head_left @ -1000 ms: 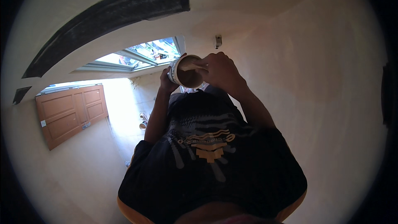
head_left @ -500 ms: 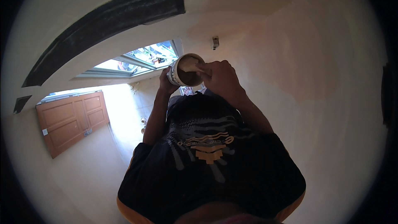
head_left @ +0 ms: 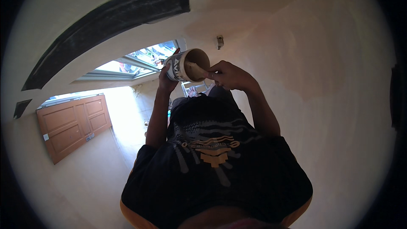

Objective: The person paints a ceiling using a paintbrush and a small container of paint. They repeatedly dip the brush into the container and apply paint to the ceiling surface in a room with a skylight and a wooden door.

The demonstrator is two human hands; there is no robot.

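Observation:
My left hand (head_left: pixel 166 81) grips a small round tub (head_left: pixel 179 65) from below and holds it up at chest height, tilted so its pale inner wall shows. My right hand (head_left: pixel 229 75) is shut on a flat scraping tool (head_left: pixel 194 70) whose blade reaches into the tub's mouth. Both arms stretch forward over my dark printed shirt (head_left: pixel 212 161). What is in the tub, I cannot make out.
A pale plastered wall (head_left: pixel 322 68) fills the right and top, with a small fitting (head_left: pixel 219 41) on it and a dark curved band (head_left: pixel 114 17) higher up. A window (head_left: pixel 140 61) and a wooden door (head_left: pixel 72 125) lie left. A white ladder frame (head_left: pixel 193 88) stands below the hands.
The tub has shifted slightly left and tipped more toward me. My right hand has drawn back from over its mouth to its right side, the tool still inside.

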